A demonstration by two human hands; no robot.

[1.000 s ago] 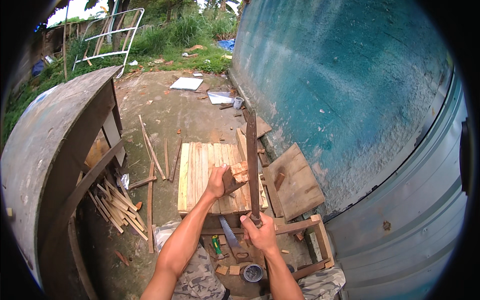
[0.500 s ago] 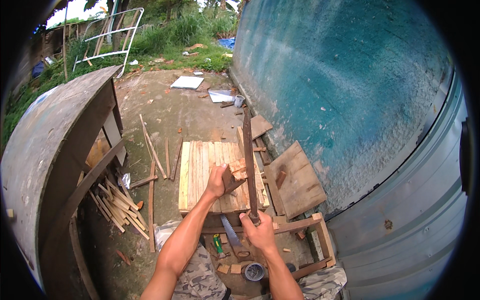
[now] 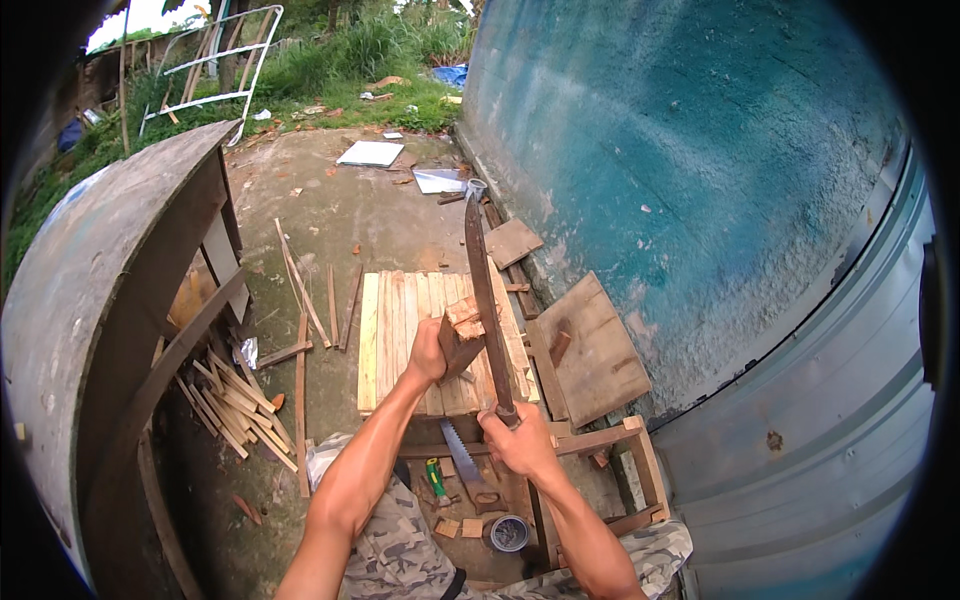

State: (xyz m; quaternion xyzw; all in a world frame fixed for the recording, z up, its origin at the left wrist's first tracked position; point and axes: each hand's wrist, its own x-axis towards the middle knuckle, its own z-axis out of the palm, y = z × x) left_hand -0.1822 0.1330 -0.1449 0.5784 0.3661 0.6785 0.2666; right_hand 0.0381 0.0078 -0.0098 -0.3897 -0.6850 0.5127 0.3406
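Observation:
My left hand (image 3: 428, 352) is closed around a short, dark-sided block of wood (image 3: 466, 316), whose upper end shows rough, pale-orange chopped wood. In my right hand (image 3: 520, 442) is the handle of a machete. Its long, rusty brown blade (image 3: 488, 302) points up and away, crossing just right of the block's chopped end; whether they touch I cannot tell. Both hands are over the near right part of a slatted wooden top (image 3: 397, 345). Below them lie a handsaw (image 3: 462, 459), a green-handled hammer (image 3: 436, 478) and a can of small dark pieces (image 3: 509, 534).
A pile of thin wood strips (image 3: 240, 402) lies on the left, beside a large weathered board structure (image 3: 110, 260). At right, a wooden panel (image 3: 592, 355) leans by the blue wall (image 3: 680, 200). A wooden frame (image 3: 648, 468) is at lower right.
The machete's tip has swung left, so the blade slants more. The block has tilted, showing more of its chopped end. Both hands keep their hold, and the view has shifted slightly.

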